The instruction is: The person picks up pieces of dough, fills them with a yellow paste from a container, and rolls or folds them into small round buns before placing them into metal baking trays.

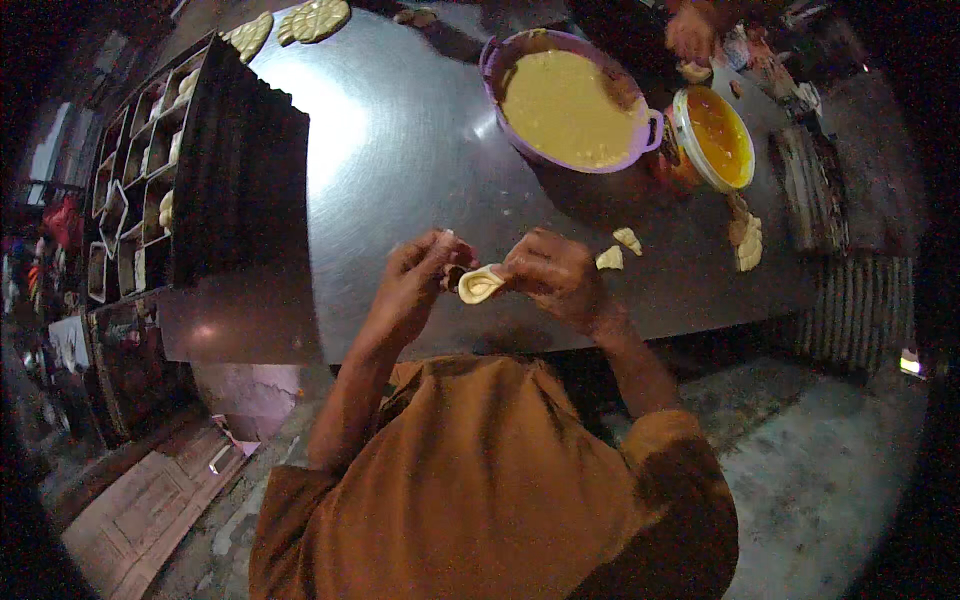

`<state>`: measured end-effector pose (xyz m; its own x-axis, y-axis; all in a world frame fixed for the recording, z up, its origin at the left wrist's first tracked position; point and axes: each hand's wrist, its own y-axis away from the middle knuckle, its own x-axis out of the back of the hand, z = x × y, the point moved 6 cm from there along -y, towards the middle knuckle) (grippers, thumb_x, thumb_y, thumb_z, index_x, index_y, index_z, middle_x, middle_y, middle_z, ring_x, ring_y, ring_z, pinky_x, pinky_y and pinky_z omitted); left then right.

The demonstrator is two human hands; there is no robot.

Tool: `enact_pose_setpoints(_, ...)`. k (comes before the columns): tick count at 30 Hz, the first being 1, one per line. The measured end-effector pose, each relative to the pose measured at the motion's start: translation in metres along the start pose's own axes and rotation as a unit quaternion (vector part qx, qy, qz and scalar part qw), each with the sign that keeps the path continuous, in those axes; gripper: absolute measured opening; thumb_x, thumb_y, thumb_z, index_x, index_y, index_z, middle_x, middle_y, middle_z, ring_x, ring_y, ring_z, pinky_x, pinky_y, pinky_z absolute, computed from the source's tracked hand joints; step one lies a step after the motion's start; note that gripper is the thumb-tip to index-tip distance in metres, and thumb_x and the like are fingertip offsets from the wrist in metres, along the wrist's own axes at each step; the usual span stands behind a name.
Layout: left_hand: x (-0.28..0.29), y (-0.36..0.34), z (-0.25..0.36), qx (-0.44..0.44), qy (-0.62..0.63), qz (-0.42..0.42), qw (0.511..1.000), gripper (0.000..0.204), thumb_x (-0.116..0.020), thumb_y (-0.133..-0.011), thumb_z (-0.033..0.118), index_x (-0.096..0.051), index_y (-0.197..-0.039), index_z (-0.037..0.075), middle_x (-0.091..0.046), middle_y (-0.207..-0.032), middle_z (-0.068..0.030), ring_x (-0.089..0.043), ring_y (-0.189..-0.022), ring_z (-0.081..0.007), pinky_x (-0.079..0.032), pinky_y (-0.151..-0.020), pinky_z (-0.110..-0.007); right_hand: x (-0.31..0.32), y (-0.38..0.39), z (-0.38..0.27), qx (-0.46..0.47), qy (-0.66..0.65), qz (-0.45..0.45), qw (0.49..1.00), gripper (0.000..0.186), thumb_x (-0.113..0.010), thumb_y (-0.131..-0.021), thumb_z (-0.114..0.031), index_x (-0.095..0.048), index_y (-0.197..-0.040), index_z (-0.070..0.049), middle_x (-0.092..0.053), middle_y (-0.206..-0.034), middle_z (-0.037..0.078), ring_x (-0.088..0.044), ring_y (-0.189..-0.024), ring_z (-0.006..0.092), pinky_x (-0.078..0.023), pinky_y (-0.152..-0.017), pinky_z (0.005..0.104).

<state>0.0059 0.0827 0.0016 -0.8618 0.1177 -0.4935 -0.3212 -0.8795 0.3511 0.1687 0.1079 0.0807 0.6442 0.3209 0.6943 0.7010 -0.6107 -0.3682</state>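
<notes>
Between my two hands, just above the metal table, is a small pale piece of dough (pixel 480 285), folded into an open cup shape. My right hand (pixel 556 275) is closed, pinching the dough's right side with thumb and fingers. Close by on the other side, my left hand (pixel 412 268) has its fingers curled together in a pinch. What lies in that pinch is dark and too small to make out. Two torn dough scraps (pixel 610 259) (pixel 627 239) rest on the table to the right of my right hand.
A purple handled basin (pixel 483 62) of pale yellow mixture stands beyond my hands, with a tub (pixel 684 130) of orange-yellow filling beside it. Shaped dough pieces (pixel 314 21) (pixel 748 246) lie near the table's edges. Left is a dark compartmented rack (pixel 240 170). Another person's hand (pixel 692 36) works at far right.
</notes>
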Motion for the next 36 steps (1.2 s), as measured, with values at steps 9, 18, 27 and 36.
enact_pose_setpoints(9,-0.004,0.009,-0.021,0.033,0.253,0.061,0.965,0.025,-0.067,-0.091,0.021,-0.061,-0.108,0.003,-0.065,-0.099,-0.0057,-0.063,-0.091,-0.0169,-0.052,-0.083,-0.029,-0.029,-0.002,-0.051,-0.053,0.104,0.193,0.974,0.045,-0.077,-0.073,-0.004,-0.064,-0.116,-0.006,-0.065,-0.102,0.007,-0.066,-0.091,0.0211,-0.056,-0.075,0.0316)
enact_pose_setpoints(18,0.005,0.008,-0.013,-0.051,0.112,0.043,0.992,0.029,-0.066,-0.09,0.014,-0.059,-0.115,0.001,-0.063,-0.113,-0.0104,-0.06,-0.105,-0.0203,-0.049,-0.093,-0.033,-0.038,0.016,-0.016,-0.386,-0.164,0.242,0.875,0.023,-0.073,-0.082,-0.007,-0.071,-0.105,-0.007,-0.068,-0.097,0.01,-0.065,-0.095,0.0207,-0.054,-0.08,0.0314)
enact_pose_setpoints(27,-0.007,0.01,-0.006,-0.092,0.057,0.139,0.984,0.025,-0.065,-0.091,0.015,-0.064,-0.111,-0.001,-0.066,-0.108,-0.0097,-0.063,-0.098,-0.0168,-0.051,-0.091,-0.031,-0.04,0.018,-0.004,-0.237,-0.122,0.253,0.93,0.024,-0.075,-0.078,0.001,-0.071,-0.102,-0.002,-0.065,-0.102,0.008,-0.063,-0.089,0.0146,-0.054,-0.076,0.0271)
enact_pose_setpoints(36,-0.01,0.017,0.006,-0.077,-0.008,0.142,0.987,0.028,-0.064,-0.093,0.018,-0.065,-0.113,-0.002,-0.069,-0.102,-0.0108,-0.066,-0.09,-0.0158,-0.055,-0.082,-0.03,-0.028,0.008,-0.031,0.038,0.131,0.129,0.982,0.041,-0.075,-0.071,0.002,-0.069,-0.111,-0.009,-0.064,-0.11,0.007,-0.06,-0.091,0.0223,-0.052,-0.073,0.0307)
